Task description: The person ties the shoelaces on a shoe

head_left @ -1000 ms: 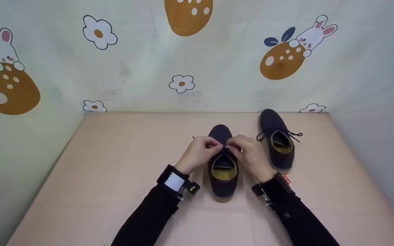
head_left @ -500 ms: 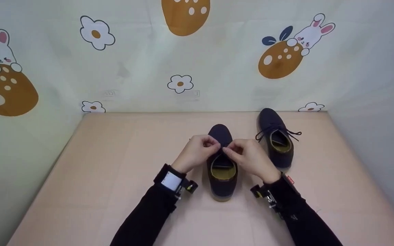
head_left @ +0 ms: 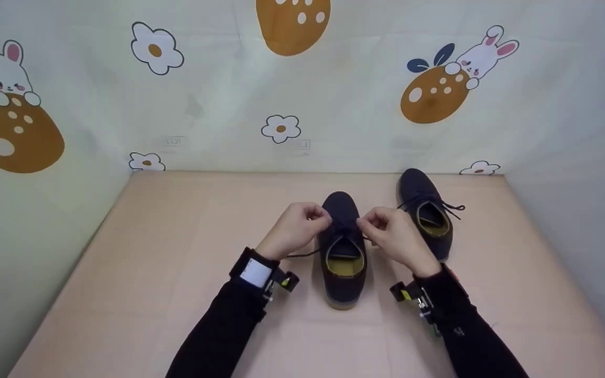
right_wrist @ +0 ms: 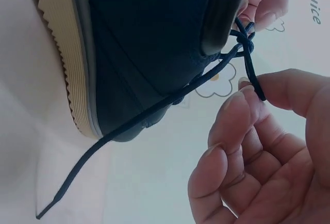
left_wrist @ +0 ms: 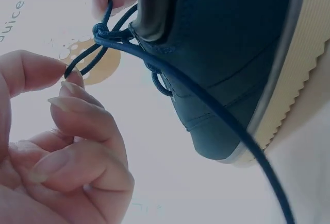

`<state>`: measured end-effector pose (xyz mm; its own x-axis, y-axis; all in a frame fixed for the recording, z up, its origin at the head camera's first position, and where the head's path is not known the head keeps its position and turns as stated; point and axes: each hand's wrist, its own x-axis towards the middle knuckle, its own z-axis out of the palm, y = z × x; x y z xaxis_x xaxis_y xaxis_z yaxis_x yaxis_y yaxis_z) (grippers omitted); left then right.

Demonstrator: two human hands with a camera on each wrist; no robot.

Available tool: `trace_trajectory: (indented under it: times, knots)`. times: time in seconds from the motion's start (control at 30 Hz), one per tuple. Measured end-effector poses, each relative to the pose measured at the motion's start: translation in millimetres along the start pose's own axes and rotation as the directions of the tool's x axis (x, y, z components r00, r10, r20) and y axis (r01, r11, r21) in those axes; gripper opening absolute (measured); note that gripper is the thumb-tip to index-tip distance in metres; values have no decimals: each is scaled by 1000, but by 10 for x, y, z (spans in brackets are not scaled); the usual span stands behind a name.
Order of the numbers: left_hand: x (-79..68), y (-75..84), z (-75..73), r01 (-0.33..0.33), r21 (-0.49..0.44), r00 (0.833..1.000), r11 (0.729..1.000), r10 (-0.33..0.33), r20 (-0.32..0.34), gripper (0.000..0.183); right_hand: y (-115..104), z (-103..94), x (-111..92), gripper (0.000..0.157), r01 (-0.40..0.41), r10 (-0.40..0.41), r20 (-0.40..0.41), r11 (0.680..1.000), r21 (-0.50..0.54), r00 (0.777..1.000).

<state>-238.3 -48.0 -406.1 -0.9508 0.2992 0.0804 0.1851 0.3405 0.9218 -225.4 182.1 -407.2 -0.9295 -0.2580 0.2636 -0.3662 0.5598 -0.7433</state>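
Observation:
A dark navy lace-up shoe [head_left: 343,286] stands on the table, toe pointing away from me. Over its tongue the dark shoelace [left_wrist: 221,113] is knotted, with a loop out to each side. My left hand [head_left: 297,227] pinches the left loop between thumb and index finger. On the other side my right hand [head_left: 394,233] pinches the right loop the same way. Both wrist views show the knot between the hands. One loose lace end hangs down each side of the shoe.
A second navy shoe [head_left: 439,244], its lace tied in a bow, stands to the right, close behind my right hand. The pale table [head_left: 202,210] meets a patterned cloth backdrop [head_left: 218,94] at the back and sides.
My hands have moved apart, left hand leftward and right hand rightward, drawing the lace loops out. The lace over the tongue now shows between them. Both shoes stay in place.

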Motion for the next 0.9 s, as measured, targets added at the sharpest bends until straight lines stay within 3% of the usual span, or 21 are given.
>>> trace_trajectory:
  times: [0.2, 0.37, 0.53, 0.7, 0.8, 0.9]
  knots:
    - [-16, 8, 120, 25, -91, 999, 996, -20, 49, 15, -29, 26, 2, 15, -2, 1, 9, 997, 81, 1000]
    - [-25, -6, 194, 0, -89, 997, 996, 8, 83, 21, -50, 54, 1, 15, 6, -11, 39, 993, 118, 999]
    - [-22, -6, 167, -12, -5, 1000, 1000, 12, 28, 12, -31, 53, 2, 15, 9, -14, 34, 991, 132, 999]
    - [-20, -19, 167, 38, 87, 999, 995, -35, -33, 23, -12, 50, 1, 15, 18, -21, 29, 992, 122, 999]
    - [-18, -26, 194, 55, 84, 998, 995, -52, -40, 29, -6, 46, 1, 14, 30, -35, 39, 994, 107, 999]
    - [-16, -24, 200, 28, 54, 999, 998, -25, -44, 24, 0, 40, 3, 13, 29, -35, 50, 994, 104, 998]
